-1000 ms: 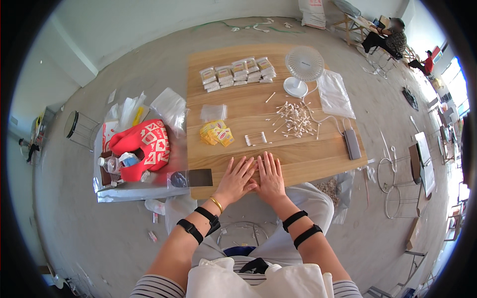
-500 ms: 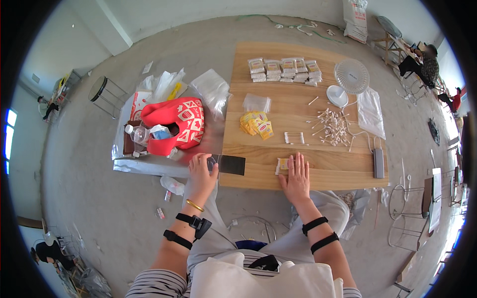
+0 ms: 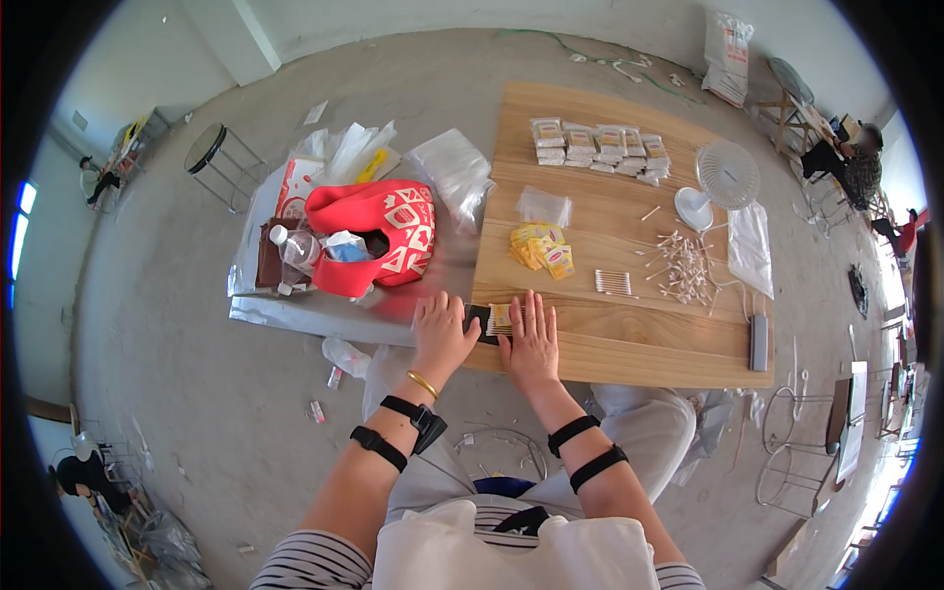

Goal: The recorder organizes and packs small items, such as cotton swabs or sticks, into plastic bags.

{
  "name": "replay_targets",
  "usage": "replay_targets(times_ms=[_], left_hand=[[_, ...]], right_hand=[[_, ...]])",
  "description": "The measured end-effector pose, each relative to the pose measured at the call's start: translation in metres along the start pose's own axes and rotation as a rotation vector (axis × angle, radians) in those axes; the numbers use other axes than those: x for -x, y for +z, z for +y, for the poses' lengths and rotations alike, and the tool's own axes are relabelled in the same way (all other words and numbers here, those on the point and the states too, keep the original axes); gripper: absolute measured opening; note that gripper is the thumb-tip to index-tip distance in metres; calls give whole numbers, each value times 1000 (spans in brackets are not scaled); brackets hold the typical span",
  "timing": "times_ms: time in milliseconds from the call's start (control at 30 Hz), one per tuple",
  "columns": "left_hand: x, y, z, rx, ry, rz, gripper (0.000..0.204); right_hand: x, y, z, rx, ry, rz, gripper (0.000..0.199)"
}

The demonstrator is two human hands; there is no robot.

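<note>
At the near left edge of the wooden table, my left hand [image 3: 444, 334] closes its fingers on the end of a flat black strip [image 3: 478, 317]. My right hand [image 3: 531, 342] lies flat with straight fingers over a small row of cotton swabs with a yellow card [image 3: 500, 319] on top; its palm and fingers hide part of them. This row rests against or on the black strip; I cannot tell exactly which. Beyond my right hand are another row of cotton swabs [image 3: 616, 283], a loose swab pile [image 3: 680, 267] and several yellow cards [image 3: 543, 250].
Clear bags [image 3: 544, 206] lie behind the cards. Packed swab bags [image 3: 600, 147] stand stacked at the far side. A white fan [image 3: 726, 177] and a grey power strip [image 3: 758, 342] occupy the right. A red bag [image 3: 408, 231] and plastic bottle [image 3: 295, 248] sit on the left surface.
My right hand has slid left with the carded swab row, up to the black strip and close to my left hand. The whole view has shifted, so the table appears farther right.
</note>
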State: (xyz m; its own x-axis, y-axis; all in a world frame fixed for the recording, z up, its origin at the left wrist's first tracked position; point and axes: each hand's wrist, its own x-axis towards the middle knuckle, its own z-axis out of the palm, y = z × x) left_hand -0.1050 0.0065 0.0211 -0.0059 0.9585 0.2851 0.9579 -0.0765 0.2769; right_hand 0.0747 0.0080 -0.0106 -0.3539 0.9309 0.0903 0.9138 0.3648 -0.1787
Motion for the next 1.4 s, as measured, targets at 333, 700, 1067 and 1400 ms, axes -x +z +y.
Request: replay_targets(times_ms=[333, 700, 1067, 1400], left_hand=[[-14, -3, -19, -108, 141, -66, 22], [-13, -1, -26, -78, 214, -126, 22], [-14, 1, -28, 4, 202, -150, 22], [-18, 20, -45, 307, 87, -323, 23]], right_hand=[[-1, 4, -27, -103, -29, 9, 71], [-1, 2, -31, -117, -23, 54, 71], [0, 4, -30, -129, -13, 72, 73], [0, 1, -34, -132, 24, 69, 74]])
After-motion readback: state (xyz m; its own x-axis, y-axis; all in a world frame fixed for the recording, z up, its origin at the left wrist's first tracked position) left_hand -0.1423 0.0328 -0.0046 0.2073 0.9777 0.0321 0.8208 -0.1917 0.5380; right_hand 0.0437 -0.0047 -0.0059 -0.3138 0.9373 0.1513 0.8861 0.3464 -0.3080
